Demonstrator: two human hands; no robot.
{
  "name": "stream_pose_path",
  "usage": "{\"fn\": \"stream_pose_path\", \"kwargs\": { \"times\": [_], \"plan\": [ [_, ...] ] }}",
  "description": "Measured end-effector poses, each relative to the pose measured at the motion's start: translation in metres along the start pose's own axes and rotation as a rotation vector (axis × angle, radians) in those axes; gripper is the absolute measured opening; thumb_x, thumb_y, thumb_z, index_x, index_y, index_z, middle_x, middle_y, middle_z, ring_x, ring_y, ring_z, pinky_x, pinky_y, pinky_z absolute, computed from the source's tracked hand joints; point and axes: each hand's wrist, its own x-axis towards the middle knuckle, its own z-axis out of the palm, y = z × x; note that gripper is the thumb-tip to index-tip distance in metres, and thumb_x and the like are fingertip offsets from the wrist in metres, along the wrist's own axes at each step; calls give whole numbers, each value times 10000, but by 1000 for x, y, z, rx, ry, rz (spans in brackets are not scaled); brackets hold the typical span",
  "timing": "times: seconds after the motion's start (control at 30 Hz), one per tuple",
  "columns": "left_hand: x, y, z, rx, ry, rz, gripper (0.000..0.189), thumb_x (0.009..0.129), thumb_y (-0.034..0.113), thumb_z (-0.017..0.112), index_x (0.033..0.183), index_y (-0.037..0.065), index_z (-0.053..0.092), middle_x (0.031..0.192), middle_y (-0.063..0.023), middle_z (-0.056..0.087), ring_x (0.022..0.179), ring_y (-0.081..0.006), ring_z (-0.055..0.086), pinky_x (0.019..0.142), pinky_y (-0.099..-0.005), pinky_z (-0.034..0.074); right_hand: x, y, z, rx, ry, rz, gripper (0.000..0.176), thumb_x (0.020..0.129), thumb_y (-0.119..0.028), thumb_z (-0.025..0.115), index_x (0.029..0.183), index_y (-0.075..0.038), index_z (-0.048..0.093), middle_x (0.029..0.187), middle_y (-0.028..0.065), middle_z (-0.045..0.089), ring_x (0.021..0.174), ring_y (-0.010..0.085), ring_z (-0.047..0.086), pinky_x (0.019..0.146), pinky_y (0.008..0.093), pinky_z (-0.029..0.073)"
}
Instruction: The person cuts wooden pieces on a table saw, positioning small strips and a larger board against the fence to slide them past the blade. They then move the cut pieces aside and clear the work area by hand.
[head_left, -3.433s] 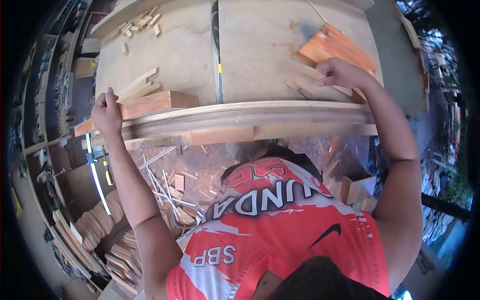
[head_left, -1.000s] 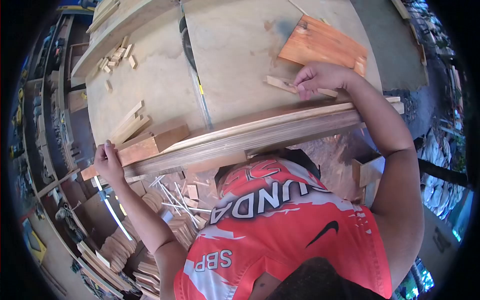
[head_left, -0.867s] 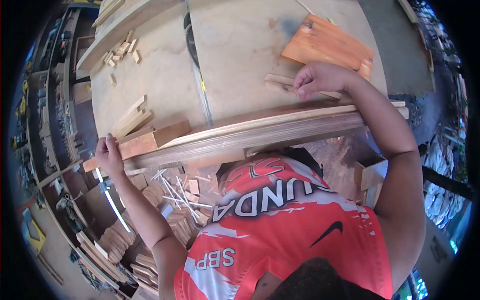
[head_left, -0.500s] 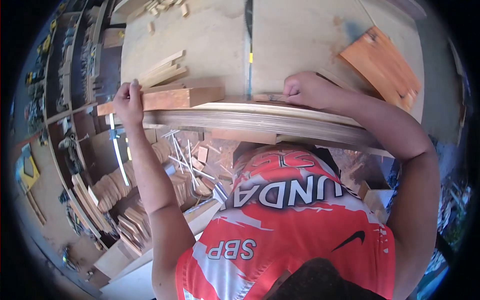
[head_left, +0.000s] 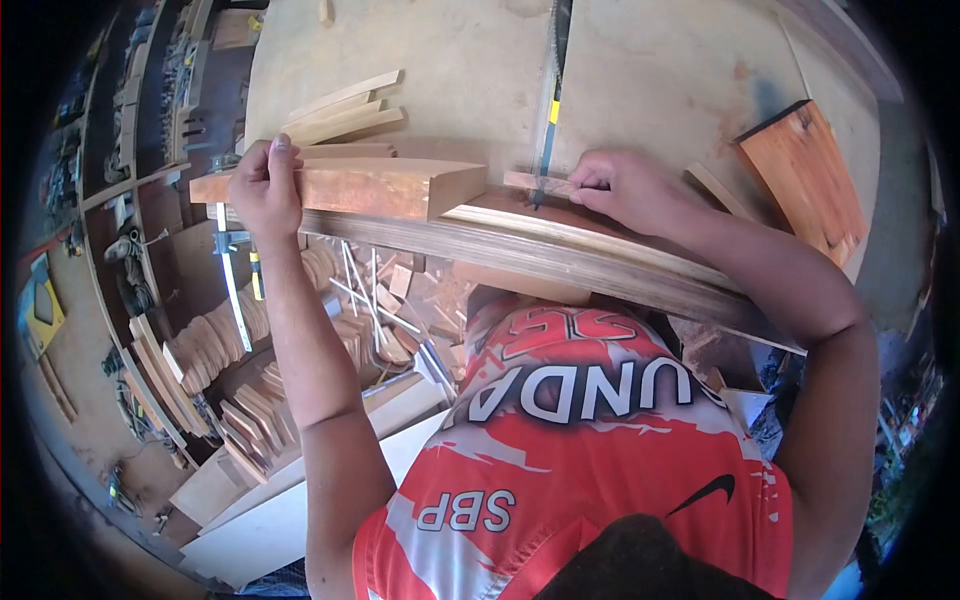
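Observation:
My left hand (head_left: 268,192) is closed around the left end of a thick wooden block (head_left: 360,190), thumb on top. The block lies along the near edge of the workbench, its cut end facing right. My right hand (head_left: 625,188) pinches a short, thin wood strip (head_left: 527,181) between thumb and fingers. That strip points left toward the block's end, with a small gap between them. Under both is the bench's layered wooden edge (head_left: 560,257). Just behind the left hand, several pale wood strips (head_left: 350,112) lie on the benchtop.
An orange-brown board (head_left: 805,175) rests at the bench's right side. A dark strip with a yellow mark (head_left: 552,112) crosses the benchtop (head_left: 660,80). A clamp (head_left: 232,270) hangs at the left edge. Below are stacked wood pieces (head_left: 255,425) and metal rods (head_left: 365,285); tool shelves (head_left: 175,120) stand left.
The view has shifted, so the benchtop items appear farther right. The strip in my right hand now sits tilted, with its left end higher. My left hand keeps its grip on the block.

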Motion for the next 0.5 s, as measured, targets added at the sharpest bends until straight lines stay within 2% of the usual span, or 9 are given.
{"fn": "stream_pose_path", "kwargs": {
  "times": [0.13, 0.2, 0.23, 0.3, 0.33, 0.4, 0.5],
  "plan": [
    [0, 0, -2, 28, 2, -34, 282, 990, 183, 600, 811, -27, 659, 717, -43, 641, 657, -88, 593, 617, -229, 465, 14, -11, 6, -33, -124, 95, 147, 878, -109, 729, 982, -15, 685, 905, 93, 730, 785, 158, 673, 737, 305, 535],
    [-1, -1, -2, 36, -2, -24, 280, 989, 181, 601, 815, -30, 660, 724, -48, 644, 667, -96, 605, 627, -234, 474, 16, -32, 6, -379, -205, 81, 169, 877, -139, 720, 1014, -42, 698, 945, 109, 731, 765, 236, 687, 737, 333, 542],
    [-1, -2, -2, 35, -5, -24, 278, 988, 180, 602, 815, -31, 659, 731, -52, 650, 671, -103, 613, 635, -239, 482, 17, -32, 7, -379, -213, 80, 169, 877, -139, 720, 1014, -42, 698, 945, 109, 731, 765, 236, 687, 737, 333, 542],
    [-1, -2, -3, 37, -5, -27, 276, 986, 178, 604, 814, -31, 659, 739, -57, 656, 676, -110, 622, 642, -243, 489, 21, -32, 10, -364, -222, 15, 209, 889, -144, 682, 1083, -69, 705, 1007, 134, 717, 833, 313, 679, 784, 385, 539],
    [-1, -2, -4, 49, -3, -32, 274, 985, 177, 604, 816, -31, 661, 744, -60, 662, 676, -111, 625, 641, -242, 490, 21, -24, 12, -363, -227, 14, 209, 889, -144, 682, 1083, -69, 705, 1007, 134, 717, 833, 313, 679, 784, 385, 539],
    [-1, 0, -3, 60, -4, -38, 272, 985, 175, 604, 819, -32, 662, 749, -63, 668, 676, -112, 627, 640, -241, 491, 19, -6, 13, -364, -158, -292, 275, 910, -171, 639, 1172, -103, 690, 1024, 179, 696, 907, 370, 656, 802, 441, 518],
    [-2, 2, -2, 75, 5, -57, 267, 984, 171, 603, 824, -33, 665, 754, -66, 673, 675, -113, 631, 638, -241, 493, 19, -4, 11, -325, -235, -229, 292, 920, -135, 604, 1201, -93, 675, 1074, 203, 678, 962, 386, 643, 843, 448, 510]
  ]
}}
